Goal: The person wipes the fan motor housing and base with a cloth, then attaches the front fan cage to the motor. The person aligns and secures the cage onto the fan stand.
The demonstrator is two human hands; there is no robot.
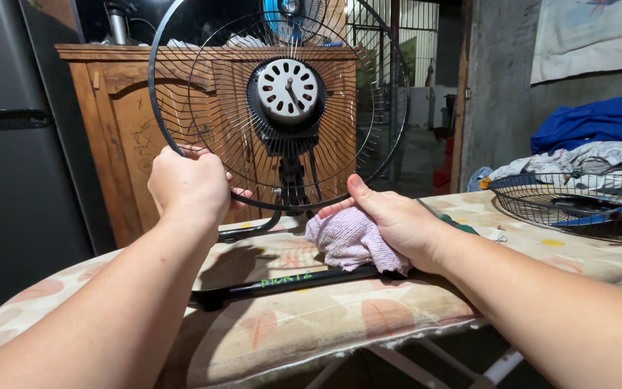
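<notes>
Left hand clenched on black rim of wire fan guard, right hand grasping pink cloth at guard's bottom, second guard lying on padded board, wooden cabinet behind.

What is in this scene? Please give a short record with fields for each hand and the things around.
left hand: grips the rim of the fan guard
right hand: presses a pink cloth at the guard's lower rim
fan motor: behind the guard, upright
surface: padded ironing board
other guard: lies flat at right
behind: wooden cabinet
</notes>
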